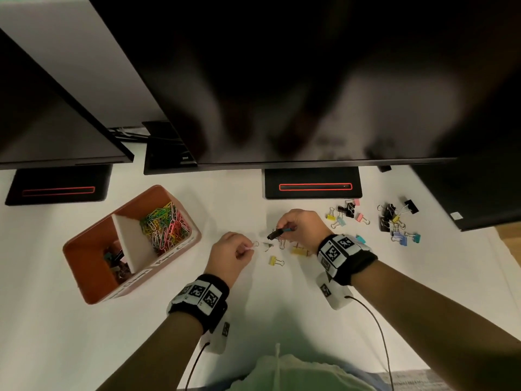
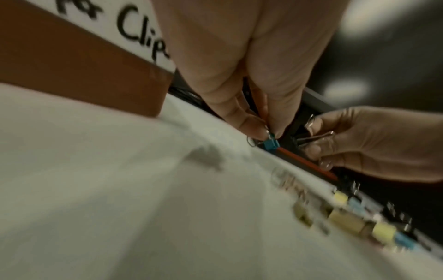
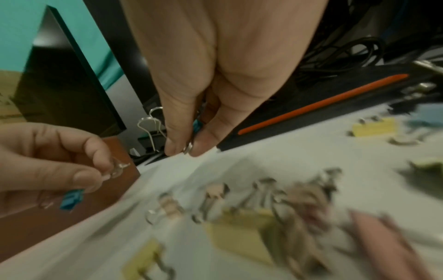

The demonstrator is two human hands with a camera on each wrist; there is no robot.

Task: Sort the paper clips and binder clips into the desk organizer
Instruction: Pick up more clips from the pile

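The orange desk organizer point(image 1: 84, 258) stands at the left. Its far compartment holds coloured paper clips point(image 1: 166, 225) and its near one holds binder clips point(image 1: 115, 262). My left hand point(image 1: 249, 248) pinches a small blue binder clip point(image 2: 272, 145) by its wire handle, just above the table. My right hand point(image 1: 282, 231), a little to the right, grips a black binder clip point(image 1: 274, 235) together with a teal one point(image 1: 288, 229). In the right wrist view the black clip's point(image 3: 153, 139) wire handles stick up behind my fingertips point(image 3: 173, 149).
Loose yellow binder clips point(image 1: 276, 261) lie just before my hands. More clips in black, pink, blue and yellow are scattered at the right point(image 1: 394, 221). Two monitor bases point(image 1: 313, 184) and dark screens stand behind. The table edge is near my body.
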